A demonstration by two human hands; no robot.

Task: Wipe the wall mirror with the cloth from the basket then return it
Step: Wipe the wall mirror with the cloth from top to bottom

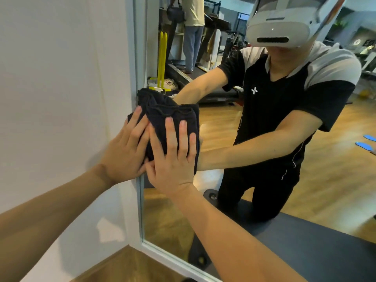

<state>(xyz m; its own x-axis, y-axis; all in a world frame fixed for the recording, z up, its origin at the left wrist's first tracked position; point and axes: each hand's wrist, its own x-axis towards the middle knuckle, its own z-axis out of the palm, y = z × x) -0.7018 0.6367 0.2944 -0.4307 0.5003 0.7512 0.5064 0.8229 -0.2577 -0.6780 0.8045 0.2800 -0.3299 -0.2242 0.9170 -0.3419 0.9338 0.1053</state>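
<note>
A folded black cloth (pixel 162 110) lies flat against the wall mirror (pixel 234 123), over its left frame edge. My left hand (pixel 124 153) presses on the cloth's left part with straight fingers, partly over the frame. My right hand (pixel 173 157) presses the cloth's middle and right part, fingers spread and straight. Both hands touch side by side. The basket is not in view.
A white wall (pixel 61 88) runs left of the mirror's pale frame (pixel 139 200). Wooden floor (pixel 130 265) shows at the bottom. The mirror reflects a kneeling person in a headset, a dark mat, a treadmill and another person standing far back.
</note>
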